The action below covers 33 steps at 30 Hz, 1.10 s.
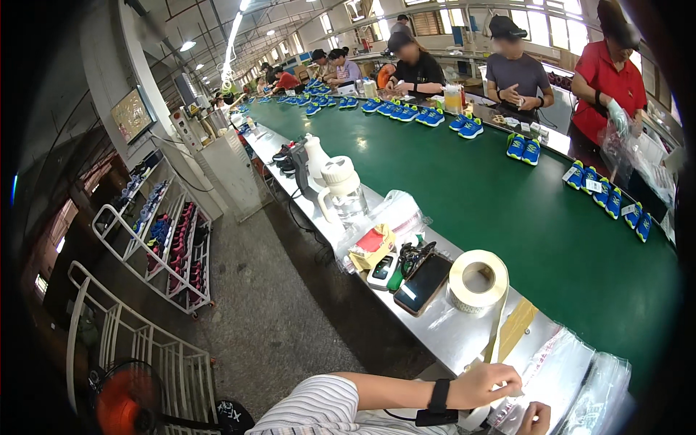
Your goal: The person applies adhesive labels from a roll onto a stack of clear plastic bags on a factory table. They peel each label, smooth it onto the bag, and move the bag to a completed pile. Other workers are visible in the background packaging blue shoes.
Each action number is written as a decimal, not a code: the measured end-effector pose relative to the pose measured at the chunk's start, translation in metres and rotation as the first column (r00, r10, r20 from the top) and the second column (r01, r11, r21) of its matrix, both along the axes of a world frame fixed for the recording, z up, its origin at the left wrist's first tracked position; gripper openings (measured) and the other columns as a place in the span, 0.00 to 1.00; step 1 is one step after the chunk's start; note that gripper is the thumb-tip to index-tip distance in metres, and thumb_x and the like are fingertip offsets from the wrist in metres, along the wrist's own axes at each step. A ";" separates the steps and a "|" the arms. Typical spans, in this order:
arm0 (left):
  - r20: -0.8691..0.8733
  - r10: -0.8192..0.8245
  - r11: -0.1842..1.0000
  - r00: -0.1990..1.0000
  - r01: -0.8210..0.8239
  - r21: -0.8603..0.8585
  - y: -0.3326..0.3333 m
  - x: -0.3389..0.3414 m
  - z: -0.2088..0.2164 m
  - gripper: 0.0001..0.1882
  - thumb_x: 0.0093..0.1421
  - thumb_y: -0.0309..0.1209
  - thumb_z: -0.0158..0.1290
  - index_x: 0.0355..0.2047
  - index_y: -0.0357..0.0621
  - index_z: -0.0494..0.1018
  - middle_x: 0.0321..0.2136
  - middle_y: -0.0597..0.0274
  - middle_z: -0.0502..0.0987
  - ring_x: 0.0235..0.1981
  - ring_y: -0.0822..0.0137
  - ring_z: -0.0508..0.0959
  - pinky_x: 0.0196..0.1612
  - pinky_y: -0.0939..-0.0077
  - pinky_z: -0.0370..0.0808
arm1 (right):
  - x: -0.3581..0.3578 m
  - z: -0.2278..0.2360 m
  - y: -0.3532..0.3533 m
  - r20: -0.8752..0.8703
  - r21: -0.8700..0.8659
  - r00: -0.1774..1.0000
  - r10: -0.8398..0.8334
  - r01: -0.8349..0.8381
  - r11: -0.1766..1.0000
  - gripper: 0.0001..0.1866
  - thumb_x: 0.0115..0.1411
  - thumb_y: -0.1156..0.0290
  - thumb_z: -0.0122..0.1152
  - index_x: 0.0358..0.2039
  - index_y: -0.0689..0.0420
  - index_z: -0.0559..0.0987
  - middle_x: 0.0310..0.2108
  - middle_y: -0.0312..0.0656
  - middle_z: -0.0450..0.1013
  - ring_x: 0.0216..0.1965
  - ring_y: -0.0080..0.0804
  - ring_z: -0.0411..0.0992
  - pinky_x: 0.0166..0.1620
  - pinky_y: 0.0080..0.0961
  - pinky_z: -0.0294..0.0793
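Note:
My left hand [482, 386], with a black band at its wrist, is closed, its thumb and fingertips pinched together over clear plastic bags [547, 370]. What lies in the pinch is too small to name. Just beside it, at the lower edge, my right hand [535, 419] has curled fingers; most of it is cut off and its grip is hidden. A roll of pale labels [478, 279] stands on the metal ledge, its strip [497, 330] running down toward my left hand. Another stack of clear bags [598, 391] lies to the right of my hands.
A green conveyor belt [406, 181] carries blue shoes [523, 148] along its far side, where several people work. On my ledge are a phone [423, 283], a small yellow box [372, 246], a clear jug [344, 192] and a white bottle [316, 154]. Shoe racks [163, 239] stand left.

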<state>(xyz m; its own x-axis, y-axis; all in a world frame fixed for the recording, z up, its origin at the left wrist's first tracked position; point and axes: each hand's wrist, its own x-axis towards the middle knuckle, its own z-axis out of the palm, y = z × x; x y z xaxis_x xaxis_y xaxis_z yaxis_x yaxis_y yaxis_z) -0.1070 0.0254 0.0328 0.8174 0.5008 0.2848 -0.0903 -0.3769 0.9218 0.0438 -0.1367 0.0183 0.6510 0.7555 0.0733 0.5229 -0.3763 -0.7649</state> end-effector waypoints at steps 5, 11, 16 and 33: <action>-0.370 -0.141 0.712 0.918 0.354 0.607 -0.026 0.027 -0.047 0.43 0.51 0.60 0.53 0.53 0.33 0.66 0.57 0.43 0.65 0.61 0.51 0.62 0.58 0.51 0.60 | 0.024 -0.025 0.016 0.597 -0.337 0.799 0.072 0.168 0.926 0.18 0.57 0.59 0.60 0.35 0.63 0.75 0.35 0.53 0.71 0.39 0.51 0.68 0.45 0.43 0.67; -0.372 -0.153 0.728 0.915 0.359 0.584 -0.021 0.020 -0.064 0.40 0.53 0.59 0.51 0.52 0.34 0.66 0.56 0.47 0.67 0.60 0.51 0.62 0.61 0.48 0.57 | 0.043 -0.067 -0.004 0.424 -0.134 0.886 -0.189 0.268 0.954 0.15 0.61 0.62 0.52 0.34 0.63 0.75 0.31 0.55 0.72 0.34 0.53 0.70 0.40 0.42 0.69; -0.550 -0.421 0.853 0.722 0.521 0.032 0.007 0.061 -0.033 0.27 0.61 0.48 0.48 0.45 0.34 0.70 0.42 0.44 0.75 0.42 0.47 0.74 0.48 0.63 0.68 | 0.073 -0.081 -0.032 -0.076 0.134 0.956 -0.285 0.293 0.947 0.10 0.62 0.71 0.48 0.33 0.64 0.76 0.33 0.54 0.75 0.29 0.43 0.73 0.28 0.29 0.72; -0.092 -0.640 0.205 0.763 0.054 -0.977 -0.028 0.179 -0.071 0.17 0.67 0.29 0.36 0.52 0.35 0.64 0.45 0.50 0.72 0.42 0.59 0.77 0.44 0.66 0.78 | 0.046 -0.016 -0.029 -0.117 0.270 0.993 -0.032 0.063 0.961 0.17 0.61 0.67 0.56 0.49 0.59 0.72 0.38 0.46 0.74 0.37 0.36 0.74 0.40 0.27 0.73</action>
<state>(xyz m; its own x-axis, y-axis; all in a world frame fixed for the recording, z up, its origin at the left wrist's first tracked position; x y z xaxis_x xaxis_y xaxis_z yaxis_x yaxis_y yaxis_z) 0.0720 -0.0030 -0.0387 0.8340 -0.2096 -0.5104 0.5050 0.6628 0.5529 0.0901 -0.1657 0.0022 0.7015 0.6847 0.1977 0.4156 -0.1677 -0.8940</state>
